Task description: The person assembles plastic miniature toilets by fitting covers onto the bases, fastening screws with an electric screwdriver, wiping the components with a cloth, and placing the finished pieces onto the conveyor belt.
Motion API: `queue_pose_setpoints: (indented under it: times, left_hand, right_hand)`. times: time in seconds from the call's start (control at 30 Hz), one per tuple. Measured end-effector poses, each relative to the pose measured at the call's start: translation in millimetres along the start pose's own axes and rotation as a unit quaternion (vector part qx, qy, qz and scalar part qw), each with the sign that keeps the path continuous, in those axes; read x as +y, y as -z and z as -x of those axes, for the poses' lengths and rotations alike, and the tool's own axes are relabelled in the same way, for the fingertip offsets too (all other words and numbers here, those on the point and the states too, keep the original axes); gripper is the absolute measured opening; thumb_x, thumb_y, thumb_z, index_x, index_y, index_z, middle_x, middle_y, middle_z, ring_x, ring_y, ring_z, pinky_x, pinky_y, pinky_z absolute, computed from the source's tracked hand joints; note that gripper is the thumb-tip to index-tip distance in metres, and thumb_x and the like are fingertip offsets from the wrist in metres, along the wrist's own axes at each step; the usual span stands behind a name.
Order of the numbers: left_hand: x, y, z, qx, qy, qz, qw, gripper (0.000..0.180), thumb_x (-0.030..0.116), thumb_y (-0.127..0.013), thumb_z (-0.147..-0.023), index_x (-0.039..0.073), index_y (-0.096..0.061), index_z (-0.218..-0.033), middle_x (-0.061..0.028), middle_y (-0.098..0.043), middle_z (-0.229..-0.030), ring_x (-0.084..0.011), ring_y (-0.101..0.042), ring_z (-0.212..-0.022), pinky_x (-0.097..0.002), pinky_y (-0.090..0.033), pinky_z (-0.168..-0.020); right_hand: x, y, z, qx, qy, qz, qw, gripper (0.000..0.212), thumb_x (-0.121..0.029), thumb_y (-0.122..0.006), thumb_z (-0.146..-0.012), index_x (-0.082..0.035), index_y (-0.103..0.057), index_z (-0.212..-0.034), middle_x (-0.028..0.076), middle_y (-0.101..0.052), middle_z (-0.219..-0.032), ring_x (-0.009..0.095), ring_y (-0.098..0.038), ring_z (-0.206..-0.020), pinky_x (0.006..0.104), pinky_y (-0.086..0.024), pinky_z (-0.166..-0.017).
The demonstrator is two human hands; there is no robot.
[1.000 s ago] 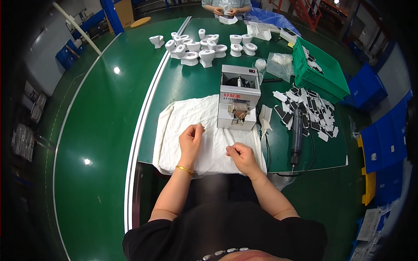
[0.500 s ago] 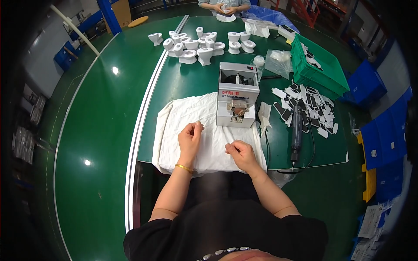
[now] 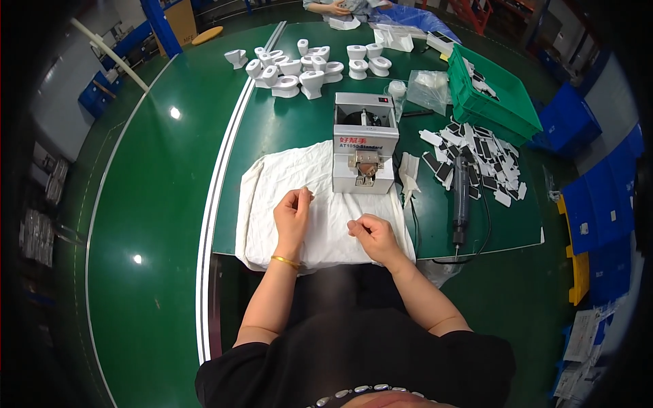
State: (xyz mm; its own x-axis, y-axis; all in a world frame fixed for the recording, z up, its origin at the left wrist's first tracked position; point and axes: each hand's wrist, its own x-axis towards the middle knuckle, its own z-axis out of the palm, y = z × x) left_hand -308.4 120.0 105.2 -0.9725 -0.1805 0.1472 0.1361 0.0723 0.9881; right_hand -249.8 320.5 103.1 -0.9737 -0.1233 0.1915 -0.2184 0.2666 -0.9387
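My left hand (image 3: 292,216) is closed above a white cloth (image 3: 264,204), its thumb against the curled fingers. My right hand (image 3: 376,238) is also closed, to the right over the same cloth. Anything between the fingers of either hand is hidden or too small to name. Just beyond the hands, a grey screw feeder (image 3: 345,166) stands at the cloth's far right edge, apart from both hands. Over to the right, an electric screwdriver (image 3: 461,207) lies on the green table, its bit toward the near edge.
Several miniature white toilets (image 3: 286,86) stand at the back left. A pile of black and white parts (image 3: 486,160) lies at right, below a green bin (image 3: 524,112). A clear plastic bag (image 3: 428,88) lies beyond the feeder. Across the table, another person's hand (image 3: 336,8) shows.
The view has shifted slightly, moving the table things a little up and left in the picture. Both my hands stay closed in nearly the same place over the cloth.
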Motion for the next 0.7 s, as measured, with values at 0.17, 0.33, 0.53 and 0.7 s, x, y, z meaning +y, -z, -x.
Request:
queue_pose_setpoints:
  times: [0.17, 0.33, 0.53, 0.7]
  left_hand:
    - [-2, -6, -6, -0.013, -0.016, -0.013, 1.0, 0.026, 0.02, -0.06, -0.1, -0.002, -0.068, -0.09, -0.0014, -0.067, -0.082, -0.007, -0.057, -0.075, -0.0221, -0.046, -0.072]
    - [-3, 2, -10, -0.014, -0.008, -0.013, 1.0, 0.029, 0.024, -0.061, -0.101, -0.001, -0.068, -0.089, -0.0026, -0.068, -0.081, -0.0081, -0.058, -0.075, -0.0236, -0.047, -0.072]
    - [-16, 2, -11, -0.004, -0.022, -0.051, 0.998, 0.029, 0.024, -0.06, -0.101, -0.002, -0.069, -0.09, -0.0027, -0.068, -0.081, -0.0076, -0.058, -0.074, -0.0234, -0.046, -0.069]
    - [-6, -5, -1, 0.001, -0.033, -0.044, 0.998, 0.028, 0.021, -0.06, -0.099, -0.004, -0.07, -0.09, -0.0047, -0.069, -0.079, -0.0092, -0.061, -0.077, -0.0246, -0.047, -0.072]
  right_hand:
    - [6, 1, -1, 0.035, -0.01, 0.02, 0.999, 0.03, -0.022, -0.066, -0.096, 0.002, -0.066, -0.078, 0.006, -0.062, -0.072, 0.012, -0.056, -0.067, 0.0271, -0.044, -0.062]
    - [4, -4, -9, 0.026, 0.011, -0.005, 1.0, 0.024, -0.019, -0.071, -0.093, 0.001, -0.066, -0.078, 0.004, -0.059, -0.069, 0.008, -0.05, -0.063, 0.0273, -0.042, -0.056]
    - [2, -3, -7, 0.034, 0.021, -0.012, 0.999, 0.033, -0.026, -0.073, -0.09, 0.002, -0.064, -0.074, 0.013, -0.058, -0.066, 0.022, -0.054, -0.059, 0.0354, -0.044, -0.057]
    - [6, -3, 0, 0.036, 0.012, -0.043, 0.998, 0.031, -0.024, -0.072, -0.091, 0.003, -0.064, -0.077, 0.01, -0.058, -0.068, 0.016, -0.053, -0.061, 0.0316, -0.043, -0.058]
